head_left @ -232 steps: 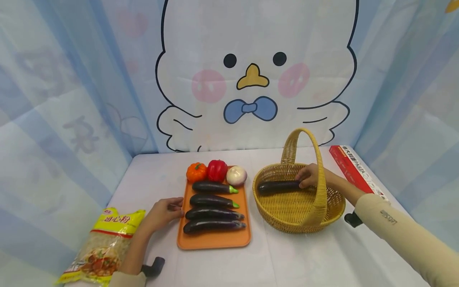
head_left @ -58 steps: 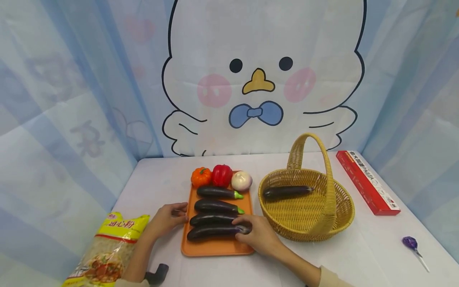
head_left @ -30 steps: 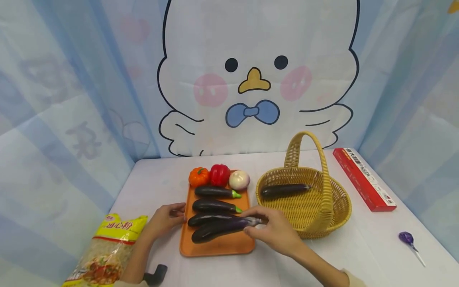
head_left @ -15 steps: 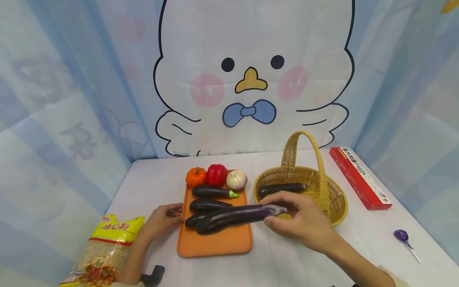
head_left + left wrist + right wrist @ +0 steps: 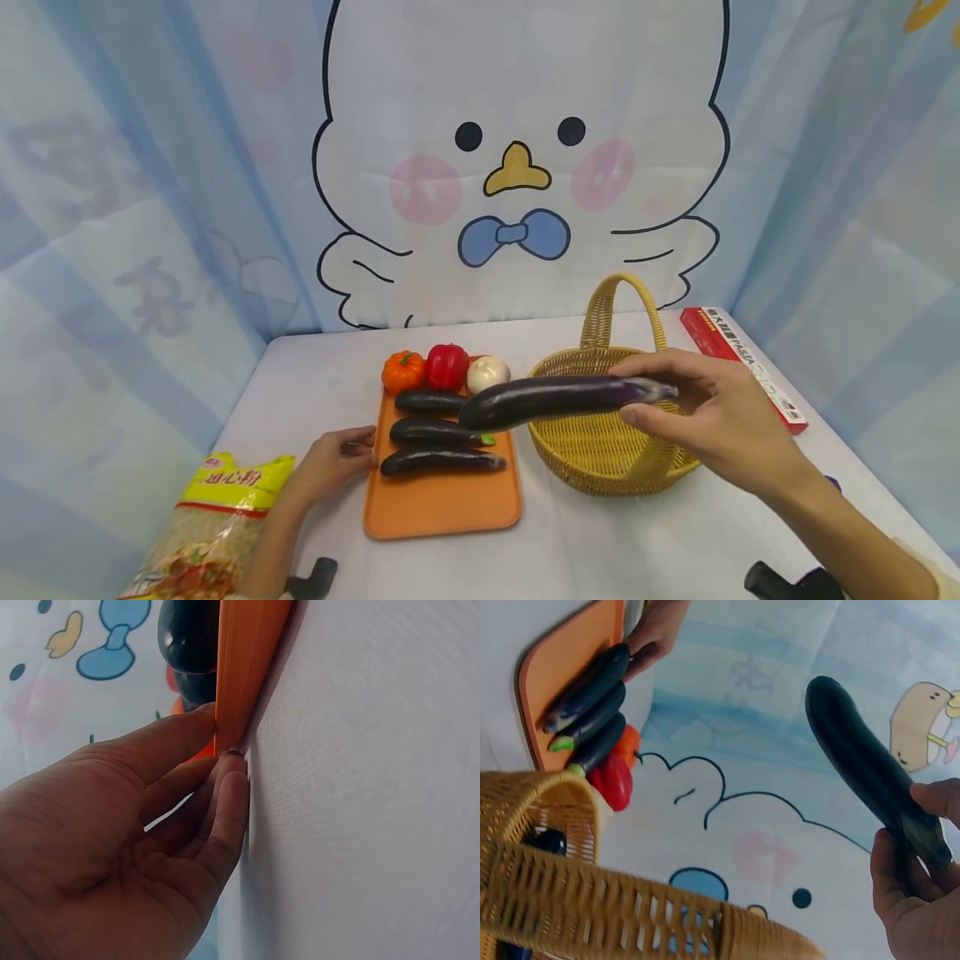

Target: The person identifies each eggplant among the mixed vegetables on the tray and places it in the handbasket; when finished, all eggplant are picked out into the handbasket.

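Observation:
My right hand (image 5: 727,417) pinches an eggplant (image 5: 555,400) by its pale stem end, holding it level in the air across the wicker basket (image 5: 577,475). In the right wrist view the same eggplant (image 5: 862,757) sticks out from thumb and fingers. Another dark eggplant (image 5: 551,841) lies inside the basket. My left hand (image 5: 333,467) holds the left edge of the orange tray (image 5: 442,512); in the left wrist view thumb and fingertips meet at the tray's rim (image 5: 251,660). Three eggplants lie in a column on the tray, the nearest eggplant (image 5: 442,460) at its middle.
Behind them sit an orange pepper (image 5: 403,372), a red pepper (image 5: 447,367) and a whitish round vegetable (image 5: 487,373). A yellow bag (image 5: 213,525) lies at left, a red pasta box (image 5: 701,329) at right. The basket's tall handle (image 5: 600,312) arches upward. A lollipop (image 5: 834,482) is mostly hidden.
My right hand let go of one eggplant in the basket, then took the nearest eggplant from the tray and carried it up and right. My left hand has stayed at the tray.

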Motion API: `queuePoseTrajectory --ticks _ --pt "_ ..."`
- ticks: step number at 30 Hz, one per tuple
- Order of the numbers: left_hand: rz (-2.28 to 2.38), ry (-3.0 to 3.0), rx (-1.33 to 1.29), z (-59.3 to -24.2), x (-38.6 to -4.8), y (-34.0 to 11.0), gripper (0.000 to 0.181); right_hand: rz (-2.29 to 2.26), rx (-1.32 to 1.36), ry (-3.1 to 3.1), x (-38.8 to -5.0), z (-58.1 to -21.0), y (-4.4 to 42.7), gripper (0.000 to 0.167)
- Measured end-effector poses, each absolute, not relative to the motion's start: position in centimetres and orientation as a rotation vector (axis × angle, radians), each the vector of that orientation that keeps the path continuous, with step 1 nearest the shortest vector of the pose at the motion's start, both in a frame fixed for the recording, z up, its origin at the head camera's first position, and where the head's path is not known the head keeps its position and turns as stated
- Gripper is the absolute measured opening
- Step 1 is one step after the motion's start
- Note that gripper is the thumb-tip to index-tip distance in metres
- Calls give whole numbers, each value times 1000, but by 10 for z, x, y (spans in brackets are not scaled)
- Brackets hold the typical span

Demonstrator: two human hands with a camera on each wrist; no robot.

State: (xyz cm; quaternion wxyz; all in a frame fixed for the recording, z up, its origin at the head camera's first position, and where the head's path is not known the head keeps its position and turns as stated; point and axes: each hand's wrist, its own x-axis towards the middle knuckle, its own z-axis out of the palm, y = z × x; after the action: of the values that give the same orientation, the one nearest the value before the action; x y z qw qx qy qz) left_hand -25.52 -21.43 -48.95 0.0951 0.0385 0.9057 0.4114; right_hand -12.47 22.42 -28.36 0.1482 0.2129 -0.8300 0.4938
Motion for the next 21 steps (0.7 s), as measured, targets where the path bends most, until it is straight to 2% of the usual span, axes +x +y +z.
queuePoseTrajectory --ticks 11,21 --pt "1227 2681 118 -490 -255 -216 53 1779 648 -2149 -124 -262 276 40" --pt "1240 2675 140 -488 -254 -217 54 1547 575 -2090 -123 -266 342 42"
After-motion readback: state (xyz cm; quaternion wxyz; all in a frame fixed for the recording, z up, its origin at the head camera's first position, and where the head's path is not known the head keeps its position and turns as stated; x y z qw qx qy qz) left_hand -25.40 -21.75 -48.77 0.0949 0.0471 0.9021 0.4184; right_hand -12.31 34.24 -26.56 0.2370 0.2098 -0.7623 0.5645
